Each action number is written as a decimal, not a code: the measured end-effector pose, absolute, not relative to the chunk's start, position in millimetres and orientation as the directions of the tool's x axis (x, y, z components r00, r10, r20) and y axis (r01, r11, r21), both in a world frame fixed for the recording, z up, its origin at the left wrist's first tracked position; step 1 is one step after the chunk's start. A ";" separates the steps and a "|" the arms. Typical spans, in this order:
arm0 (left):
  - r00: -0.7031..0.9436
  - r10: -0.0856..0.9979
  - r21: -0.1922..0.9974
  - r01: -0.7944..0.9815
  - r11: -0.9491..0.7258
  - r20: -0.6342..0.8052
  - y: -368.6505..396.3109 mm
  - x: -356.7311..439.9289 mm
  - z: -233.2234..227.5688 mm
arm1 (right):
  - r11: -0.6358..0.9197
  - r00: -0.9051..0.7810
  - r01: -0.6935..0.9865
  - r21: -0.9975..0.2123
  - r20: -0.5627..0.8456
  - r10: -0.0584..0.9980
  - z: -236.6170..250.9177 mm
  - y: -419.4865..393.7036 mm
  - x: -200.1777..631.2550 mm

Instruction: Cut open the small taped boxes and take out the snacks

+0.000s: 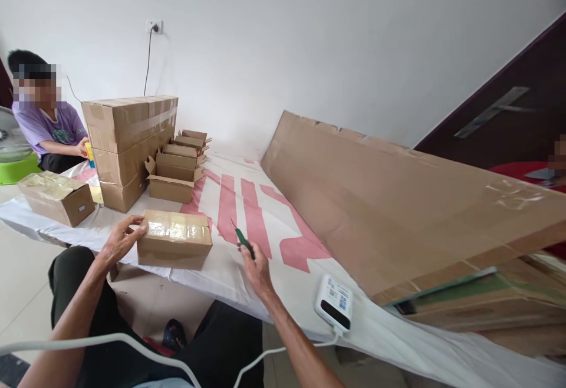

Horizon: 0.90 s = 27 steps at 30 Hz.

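Note:
A closed cardboard box (pixel 174 243) with shiny clear tape across its top sits at the near edge of the covered table. My left hand (pixel 121 239) grips the box's upper left corner, thumb and fingers against it. To the right of the box and apart from it, my right hand (pixel 255 267) is wrapped round a green-handled tool (pixel 244 242). The tool's thin, pointed tip angles up and to the left; I cannot tell its exact kind.
Stacked taped boxes (pixel 128 152) and a row of open boxes (pixel 170 181) stand behind. Another taped box (pixel 57 196) lies left. A large cardboard sheet (pixel 398 199) leans at right, near a white cabled device (pixel 335 302). A person (pixel 48 117) sits at far left.

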State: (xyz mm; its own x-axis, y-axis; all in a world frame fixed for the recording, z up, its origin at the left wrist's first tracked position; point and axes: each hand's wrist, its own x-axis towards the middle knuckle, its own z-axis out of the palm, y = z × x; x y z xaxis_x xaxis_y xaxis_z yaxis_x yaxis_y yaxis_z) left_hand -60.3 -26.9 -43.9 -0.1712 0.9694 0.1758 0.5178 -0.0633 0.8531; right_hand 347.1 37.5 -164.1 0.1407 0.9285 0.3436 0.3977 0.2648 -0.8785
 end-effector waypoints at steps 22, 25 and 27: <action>-0.080 0.993 0.958 0.279 -0.067 0.092 -1.6 -47.5 -46.6 | 0.333 0.057 0.282 -0.900 0.362 0.930 -120.4 7.5 286.1; -0.018 0.997 0.984 0.164 -0.071 0.075 -3.0 -43.1 -47.8 | 0.331 0.048 0.289 -0.898 0.359 0.932 -121.6 4.4 287.7; -0.021 0.997 0.988 0.142 -0.064 0.067 -1.4 -41.1 -49.7 | 0.333 0.045 0.282 -0.900 0.360 0.932 -122.2 2.7 288.6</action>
